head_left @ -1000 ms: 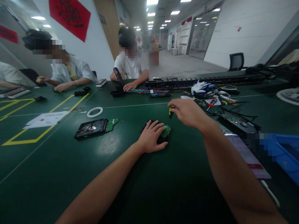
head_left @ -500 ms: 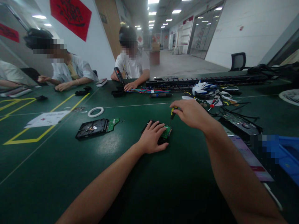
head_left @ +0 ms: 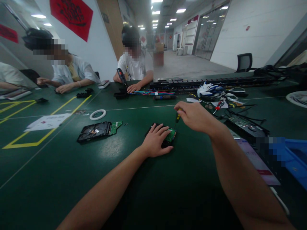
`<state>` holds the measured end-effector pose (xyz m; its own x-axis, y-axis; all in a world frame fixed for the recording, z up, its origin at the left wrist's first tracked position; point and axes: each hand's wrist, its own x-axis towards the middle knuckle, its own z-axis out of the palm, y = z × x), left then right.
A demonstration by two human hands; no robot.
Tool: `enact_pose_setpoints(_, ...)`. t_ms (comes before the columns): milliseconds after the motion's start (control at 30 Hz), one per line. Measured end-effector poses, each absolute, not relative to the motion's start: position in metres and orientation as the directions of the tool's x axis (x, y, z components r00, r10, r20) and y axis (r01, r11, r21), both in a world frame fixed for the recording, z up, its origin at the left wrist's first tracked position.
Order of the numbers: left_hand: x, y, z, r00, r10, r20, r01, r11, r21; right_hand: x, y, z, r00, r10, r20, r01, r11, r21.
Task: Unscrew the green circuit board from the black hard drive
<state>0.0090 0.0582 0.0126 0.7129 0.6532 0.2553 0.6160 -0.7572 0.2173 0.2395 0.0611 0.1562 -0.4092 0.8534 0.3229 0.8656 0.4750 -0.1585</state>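
Under my left hand [head_left: 157, 140] lies a black hard drive [head_left: 167, 144], part of its green circuit board [head_left: 171, 135] showing past the fingers. That hand rests flat on the drive with its fingers spread. My right hand [head_left: 192, 116] is closed round the yellow-and-black handle of a screwdriver [head_left: 177, 118], held upright with its thin shaft pointing down at the board's right edge. Whether the tip sits in a screw is too small to tell. Left of my hands, a second hard drive [head_left: 94, 131] lies with its green board [head_left: 116, 127] sticking out, a few tiny screws beside it.
A white ring [head_left: 97, 115] and a paper sheet [head_left: 48, 122] lie left. At right are another drive [head_left: 248, 126], cables, gloves [head_left: 208, 90], a red screwdriver [head_left: 217, 107] and a blue bin [head_left: 294, 159]. Across the table, a person [head_left: 135, 68] holds a power screwdriver [head_left: 122, 77].
My right hand has turned slightly round the screwdriver's handle, covering more of its top. My left hand keeps its place on the hard drive.
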Motion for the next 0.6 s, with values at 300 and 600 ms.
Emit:
enact_pose_setpoints(300, 0.0093, 0.0581, 0.0118, 0.709, 0.652, 0.268, 0.617, -0.758, 0.211, 0.2363, 0.0575, 0.1612, -0.495, 0.79, 0.362, 0.82, 0.562, -0.105)
enact_pose_setpoints(600, 0.0092, 0.0585, 0.0119, 0.707, 0.655, 0.265, 0.619, -0.755, 0.215, 0.2374, 0.0595, 0.1578, -0.486, 0.792, 0.37, 0.822, 0.558, -0.114)
